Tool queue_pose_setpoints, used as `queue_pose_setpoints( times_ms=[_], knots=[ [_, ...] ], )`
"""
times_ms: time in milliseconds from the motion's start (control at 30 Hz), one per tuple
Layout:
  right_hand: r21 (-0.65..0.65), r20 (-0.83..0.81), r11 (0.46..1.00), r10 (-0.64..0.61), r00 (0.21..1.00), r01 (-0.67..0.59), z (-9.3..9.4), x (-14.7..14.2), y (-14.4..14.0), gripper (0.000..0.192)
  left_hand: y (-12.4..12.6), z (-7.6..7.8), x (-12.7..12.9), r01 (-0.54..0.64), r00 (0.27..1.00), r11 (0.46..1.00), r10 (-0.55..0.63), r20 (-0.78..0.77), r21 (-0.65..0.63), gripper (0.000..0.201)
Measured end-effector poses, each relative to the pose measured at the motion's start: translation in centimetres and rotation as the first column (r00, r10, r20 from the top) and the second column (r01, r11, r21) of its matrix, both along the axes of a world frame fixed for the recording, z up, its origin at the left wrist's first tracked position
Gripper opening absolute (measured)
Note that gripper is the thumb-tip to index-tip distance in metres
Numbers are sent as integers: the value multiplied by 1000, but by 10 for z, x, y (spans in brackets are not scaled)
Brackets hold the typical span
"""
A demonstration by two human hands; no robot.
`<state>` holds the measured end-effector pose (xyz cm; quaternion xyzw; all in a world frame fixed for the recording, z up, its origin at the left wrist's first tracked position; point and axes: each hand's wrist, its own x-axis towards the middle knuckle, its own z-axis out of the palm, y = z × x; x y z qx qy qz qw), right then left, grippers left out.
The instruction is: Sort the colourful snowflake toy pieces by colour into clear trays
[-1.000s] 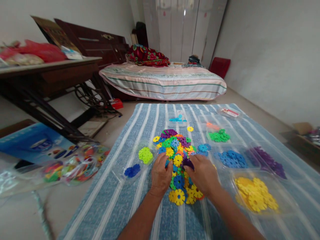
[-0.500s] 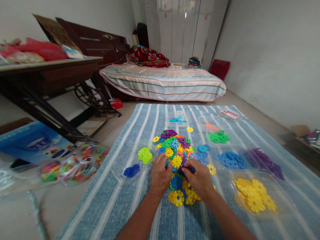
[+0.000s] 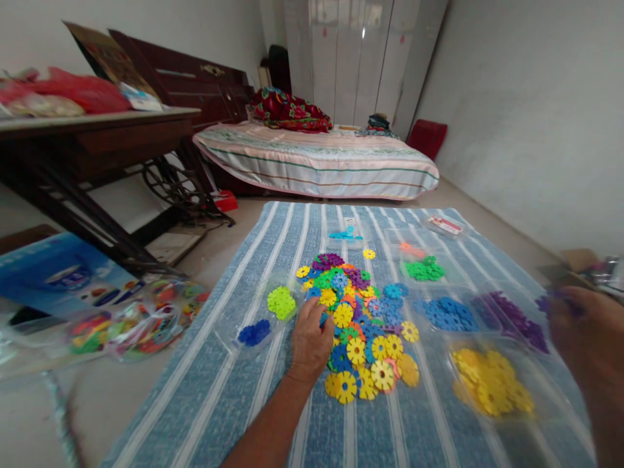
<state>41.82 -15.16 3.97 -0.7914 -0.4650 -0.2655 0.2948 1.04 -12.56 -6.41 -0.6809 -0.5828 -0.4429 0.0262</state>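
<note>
My left hand (image 3: 312,335) rests at the left edge of a mixed pile of plastic snowflake discs (image 3: 355,351). Its fingers are curled, with a blue snowflake disc (image 3: 323,318) showing between thumb and forefinger. Far to the right, my right hand (image 3: 587,325) is blurred by motion, its fingers closed on purple snowflake discs (image 3: 560,304). It is just right of a clear tray (image 3: 492,286) that holds purple discs (image 3: 519,322). How many purple discs it grips I cannot tell.
Clear trays hold yellow discs (image 3: 492,383), blue discs (image 3: 448,314), green discs (image 3: 425,268), and lime discs (image 3: 281,302) beside dark blue ones (image 3: 254,332). Farther back is a tray of light blue discs (image 3: 346,234). A striped cloth (image 3: 234,396) covers the table.
My right hand has moved from the pile far to the right, past the purple tray, carrying purple discs. More yellow discs show where it was. My left hand has barely moved.
</note>
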Motion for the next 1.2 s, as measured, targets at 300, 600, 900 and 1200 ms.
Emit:
queue_pose_setpoints(
  times_ms=[300, 600, 900, 1200],
  knots=[
    [-112, -75, 715, 687, 723, -690, -36, -142, -6, 27, 0, 2, -1, 20, 1000, 1000, -20, 6, -13, 15],
    [-696, -228, 417, 643, 731, -584, -36, -202, 10, 30, -2, 6, -1, 49, 998, 997, -51, -24, -51, 13],
    [-678, -241, 440, 623, 744, -588, -33, -200, 5, 17, -3, 10, 0, 49, 998, 996, -52, -45, -70, 13],
    [-315, -211, 787, 488, 847, -531, -8, -143, -6, 28, -2, 14, 1, 53, 997, 995, -57, -44, -88, 12]
  ],
)
